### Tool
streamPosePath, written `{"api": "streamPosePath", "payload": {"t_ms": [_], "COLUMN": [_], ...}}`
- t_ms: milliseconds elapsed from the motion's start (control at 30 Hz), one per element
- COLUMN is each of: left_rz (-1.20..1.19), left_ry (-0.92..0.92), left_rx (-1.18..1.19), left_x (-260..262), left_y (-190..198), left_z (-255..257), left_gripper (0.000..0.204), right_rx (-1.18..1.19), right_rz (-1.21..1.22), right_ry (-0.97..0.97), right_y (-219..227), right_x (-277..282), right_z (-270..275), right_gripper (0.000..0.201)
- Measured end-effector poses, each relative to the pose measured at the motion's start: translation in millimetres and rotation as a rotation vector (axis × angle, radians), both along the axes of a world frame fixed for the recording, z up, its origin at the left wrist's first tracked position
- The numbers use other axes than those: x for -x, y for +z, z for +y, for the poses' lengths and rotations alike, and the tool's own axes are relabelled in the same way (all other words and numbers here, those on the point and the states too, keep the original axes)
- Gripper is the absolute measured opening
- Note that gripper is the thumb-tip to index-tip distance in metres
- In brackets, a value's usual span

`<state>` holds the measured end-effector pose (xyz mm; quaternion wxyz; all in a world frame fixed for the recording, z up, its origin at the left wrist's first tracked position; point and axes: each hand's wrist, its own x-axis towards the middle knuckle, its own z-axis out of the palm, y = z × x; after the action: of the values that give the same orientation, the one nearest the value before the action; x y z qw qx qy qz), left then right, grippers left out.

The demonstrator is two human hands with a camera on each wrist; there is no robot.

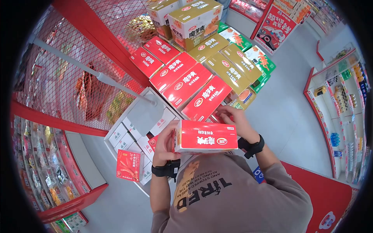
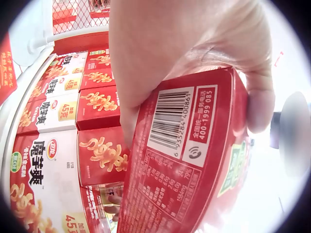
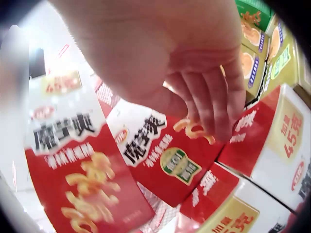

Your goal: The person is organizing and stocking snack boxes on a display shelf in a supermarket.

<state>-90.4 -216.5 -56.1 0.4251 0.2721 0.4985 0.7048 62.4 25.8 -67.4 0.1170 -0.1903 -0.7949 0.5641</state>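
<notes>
My left hand [image 1: 166, 143] grips one end of a red snack box [image 1: 206, 136], holding it in front of the body. Its barcode end shows in the left wrist view, with the thumb and fingers on either side. Farther forward, my right hand [image 1: 237, 120] is at the near edge of the stacked boxes. In the right wrist view its curled fingers [image 3: 206, 104] and thumb overlap the upper edge of a second red and white snack box [image 3: 167, 153], which leans at an angle. The held box [image 3: 87, 170] appears beside it at left.
Red snack boxes [image 1: 186, 81], gold boxes [image 1: 233, 72] and green boxes [image 1: 260, 60] form the stack ahead. Tall gold cartons [image 1: 196, 25] stand behind. White boxes [image 1: 126, 134] fill a tray on the left, with a red sign [image 1: 130, 165] at its edge. Shelves [image 1: 336, 105] line the right.
</notes>
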Motion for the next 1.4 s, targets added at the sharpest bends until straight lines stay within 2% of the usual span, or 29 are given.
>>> {"api": "streamPosePath", "payload": {"t_ms": [33, 133, 233, 333, 467, 500, 633, 700, 767, 867, 900, 967, 1067, 1100, 1133, 1200, 1233, 1300, 1367, 1400], "left_rz": [0.043, 0.127, 0.141, 0.134, 0.138, 0.166, 0.221, 0.42, 0.576, 0.659, 0.785, 1.034, 1.525, 1.456, 1.433, 1.258, 1.127, 0.872, 0.989, 1.224], "left_ry": [-0.003, -0.003, 0.04, 0.062, 0.137, 0.1, 0.051, 0.037, 0.044, 0.186, 0.266, 0.436, 0.838, 0.842, 0.7, 0.396, 0.313, 0.242, 0.207, 0.166], "left_rx": [-0.018, -0.046, -0.045, -0.137, -0.04, -0.005, 0.013, 0.035, 0.066, 0.026, -0.045, -0.186, -0.014, -0.074, -0.179, -0.272, -0.277, -0.29, -0.313, -0.316], "left_x": [0.3, -3.8, -13.1, -19.2, -30.0, -27.8, -29.0, -24.1, -22.5, -28.3, -28.4, -33.5, -45.9, -51.3, -54.2, -65.2, -70.0, -77.8, -68.9, -59.4], "left_y": [-1.1, -1.9, 6.2, 7.7, 23.8, 31.8, 46.4, 47.3, 49.7, 46.5, 45.8, 56.2, 106.7, 107.9, 108.0, 113.3, 114.9, 111.6, 115.9, 128.4], "left_z": [-1.6, -8.7, -13.4, -11.5, -12.8, -14.3, -17.0, -19.9, -22.2, -27.1, -27.4, -21.5, 0.1, 6.3, 11.4, 26.0, 35.8, 53.3, 57.5, 55.3], "left_gripper": [0.083, 0.078, 0.074, 0.074, 0.084, 0.088, 0.092, 0.093, 0.095, 0.095, 0.092, 0.086, 0.075, 0.085, 0.086, 0.087, 0.086, 0.083, 0.083, 0.084], "right_rx": [0.112, 0.482, 0.225, -0.028, 0.045, 0.155, 0.251, 0.295, 0.244, 0.213, 0.211, 0.044, -0.13, -0.219, -0.252, -0.192, -0.145, -0.483, -0.534, -0.514], "right_rz": [0.013, 0.149, 0.2, 0.049, 0.092, 0.158, 0.219, 0.214, 0.237, 0.247, 0.248, 0.405, 0.777, 0.857, 0.86, 0.638, 0.541, 0.798, 0.838, 0.739], "right_ry": [0.052, 0.34, 0.536, 0.509, 0.302, 0.275, 0.278, 0.273, 0.295, 0.27, 0.254, 0.132, 0.012, 0.013, -0.035, -0.227, -0.283, -0.227, -0.134, -0.038], "right_y": [2.3, 27.7, 62.8, 72.4, 64.6, 62.0, 60.1, 63.8, 65.8, 73.0, 75.9, 77.6, 77.8, 71.5, 67.7, 53.8, 49.7, 61.9, 95.4, 93.7], "right_x": [-6.5, -32.9, -42.7, -46.0, -45.9, -45.2, -45.9, -46.1, -46.1, -46.1, -45.9, -49.7, -39.5, -34.1, -36.4, -55.0, -58.3, -40.9, -33.7, -39.4], "right_z": [5.4, 17.7, 11.4, -3.3, -12.2, -13.9, -9.9, -9.0, -5.7, -6.1, -8.8, -21.5, -36.6, -30.9, -31.7, -39.3, -40.0, -40.0, -46.9, -43.1], "right_gripper": [0.028, 0.047, 0.084, 0.11, 0.094, 0.087, 0.084, 0.083, 0.084, 0.083, 0.083, 0.083, 0.073, 0.069, 0.065, 0.056, 0.052, 0.052, 0.048, 0.044]}}
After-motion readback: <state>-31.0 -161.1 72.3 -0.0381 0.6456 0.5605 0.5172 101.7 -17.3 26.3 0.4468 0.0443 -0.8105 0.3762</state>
